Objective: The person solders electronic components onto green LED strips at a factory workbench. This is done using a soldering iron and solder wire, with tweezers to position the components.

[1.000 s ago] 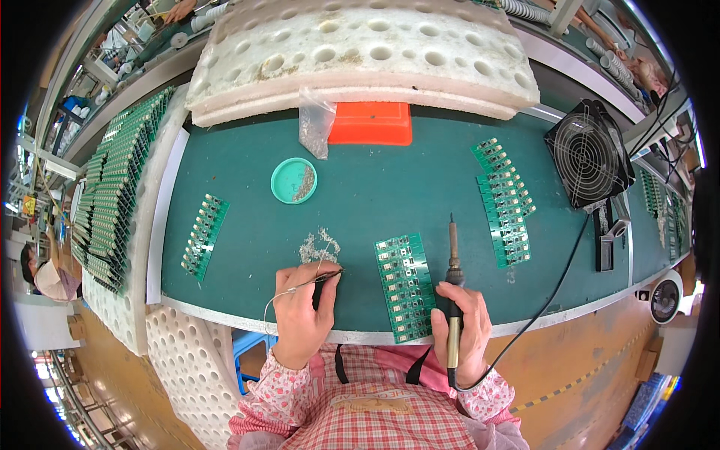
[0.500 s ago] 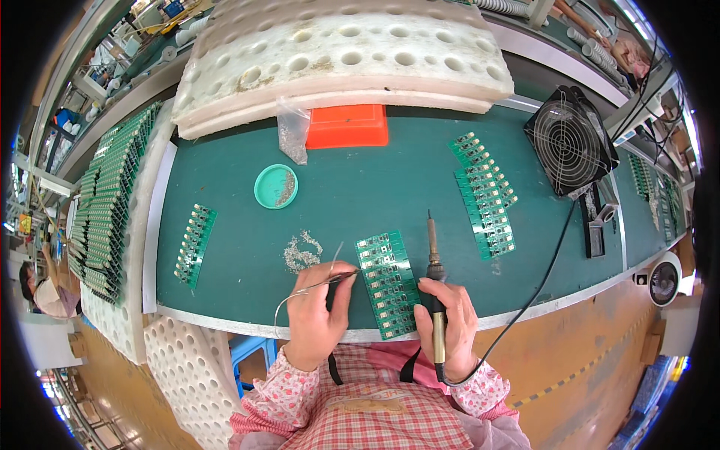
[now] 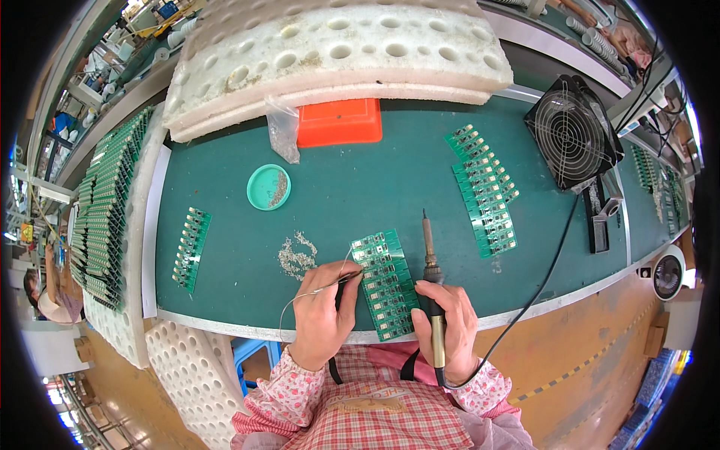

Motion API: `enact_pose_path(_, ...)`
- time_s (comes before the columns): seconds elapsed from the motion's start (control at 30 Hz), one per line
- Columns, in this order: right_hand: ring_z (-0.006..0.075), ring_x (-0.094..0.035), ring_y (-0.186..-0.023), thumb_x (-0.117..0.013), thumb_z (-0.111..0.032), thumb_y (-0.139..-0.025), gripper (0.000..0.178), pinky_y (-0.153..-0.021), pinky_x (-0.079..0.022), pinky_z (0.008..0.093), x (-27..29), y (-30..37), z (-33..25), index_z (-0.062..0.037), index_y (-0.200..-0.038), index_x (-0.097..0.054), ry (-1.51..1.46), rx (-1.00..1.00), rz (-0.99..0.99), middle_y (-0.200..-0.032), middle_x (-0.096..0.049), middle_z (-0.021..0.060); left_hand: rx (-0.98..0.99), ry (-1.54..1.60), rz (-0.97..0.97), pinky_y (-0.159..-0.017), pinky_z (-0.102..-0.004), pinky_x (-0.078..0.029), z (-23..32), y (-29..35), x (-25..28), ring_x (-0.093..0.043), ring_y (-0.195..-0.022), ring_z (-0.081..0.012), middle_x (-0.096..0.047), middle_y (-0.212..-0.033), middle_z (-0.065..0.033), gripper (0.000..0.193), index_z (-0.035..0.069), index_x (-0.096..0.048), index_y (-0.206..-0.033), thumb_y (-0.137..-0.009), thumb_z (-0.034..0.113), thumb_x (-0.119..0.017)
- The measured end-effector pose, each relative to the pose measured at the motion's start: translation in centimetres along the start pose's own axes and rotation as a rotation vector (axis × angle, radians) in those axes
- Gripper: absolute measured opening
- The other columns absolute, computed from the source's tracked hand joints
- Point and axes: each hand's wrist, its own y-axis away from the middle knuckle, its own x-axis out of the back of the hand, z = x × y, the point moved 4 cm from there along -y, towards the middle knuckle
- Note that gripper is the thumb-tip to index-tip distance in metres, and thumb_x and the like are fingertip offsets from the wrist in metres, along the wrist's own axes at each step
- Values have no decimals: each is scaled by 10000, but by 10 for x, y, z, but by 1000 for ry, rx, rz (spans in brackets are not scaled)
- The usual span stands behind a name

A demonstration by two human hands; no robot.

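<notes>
A green panel of small circuit boards (image 3: pixel 388 296) lies on the bench between my hands, white components along its left side. At its upper left edge, my left hand (image 3: pixel 319 322) pinches dark tweezers (image 3: pixel 348 278), their tips close to the panel. A thin solder wire (image 3: pixel 298 296) also runs through those fingers, its free end near the panel's upper left corner. To the right of the panel, my right hand (image 3: pixel 455 319) is wrapped round a soldering iron (image 3: pixel 429 244). The iron's tip points away from me, apart from the boards.
Loose tiny components (image 3: pixel 297 259) lie left of the panel, below a round green dish (image 3: pixel 270 169). Behind stand an orange bin (image 3: pixel 340 121), a plastic bag (image 3: pixel 283 135) and white foam (image 3: pixel 337 75). More panels (image 3: pixel 484 195) and a black fan (image 3: pixel 574 135) are at right.
The solder wire's free end has swung lower and closer to the panel's upper corner. My left hand has shifted slightly toward the panel, while the iron stays nearly in place.
</notes>
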Motion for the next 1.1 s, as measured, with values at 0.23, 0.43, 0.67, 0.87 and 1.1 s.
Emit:
enact_pose_path(0.23,303,-605,-799,-752,-7,-792,462,-717,-510,395,1,-1,-2,17,-1219,-577,-14,-2,-19,-1028,-654,149,-13,-18,-8,-732,-342,-525,1,-1,0,-671,-849,-278,-696,-974,-117,157,-8,-653,-980,-840,-76,-677)
enact_pose_path(0.43,306,-616,-803,-760,4,-782,450,-714,-520,391,4,-5,-5,14,-1196,-587,-49,-29,-18,-1020,-666,146,-12,-23,-3,-750,-345,-527,1,0,-1,-673,-862,-280,-698,-985,-118,162,-7,-655,-989,-841,-69,-681)
enact_pose_path(0.67,231,-627,-662,-734,-13,-846,249,-617,-514,339,9,-1,2,-1,-1073,-633,-211,-42,165,-805,-685,102,0,-16,3,-761,-386,-515,0,1,-1,-665,-882,-309,-703,-1010,-107,228,3,-666,-1003,-792,-69,-716)
enact_pose_path(0.87,158,-594,-566,-661,-148,-952,141,-556,-473,293,8,-3,5,-35,-1029,-627,-357,-136,262,-622,-638,30,0,-15,-1,-765,-390,-518,1,2,-1,-663,-879,-313,-702,-1011,-109,232,5,-670,-1012,-795,-64,-717)
enact_pose_path(1.1,155,-601,-578,-648,-158,-961,146,-566,-472,299,6,-1,8,-40,-1040,-615,-354,-163,233,-620,-640,26,-20,-44,-12,-764,-362,-515,3,0,0,-656,-870,-297,-691,-985,-117,151,-8,-651,-983,-843,-58,-676)
